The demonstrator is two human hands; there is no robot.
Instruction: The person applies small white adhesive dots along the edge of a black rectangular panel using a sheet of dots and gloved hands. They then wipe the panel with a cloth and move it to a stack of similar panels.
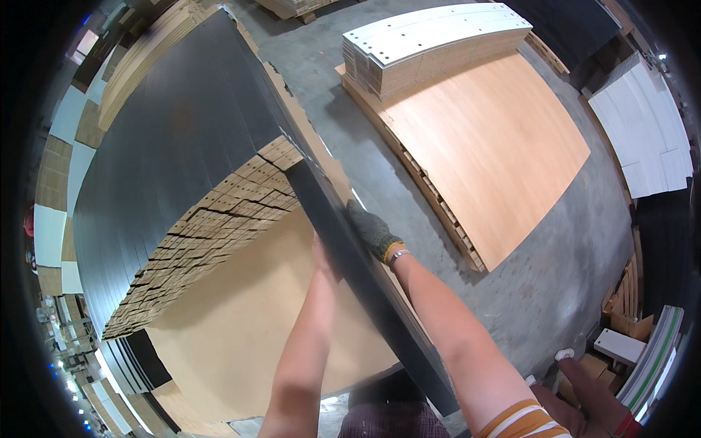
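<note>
Left hand (324,259) and right hand (374,232) flank the long black board (367,285).

Grey floor (383,182) opens a lane right of the long dark board (358,277) up to the plywood sheet (504,139), while leftward, past a bare tan panel (241,292), stacked dark boards (182,131) block the way!
</note>
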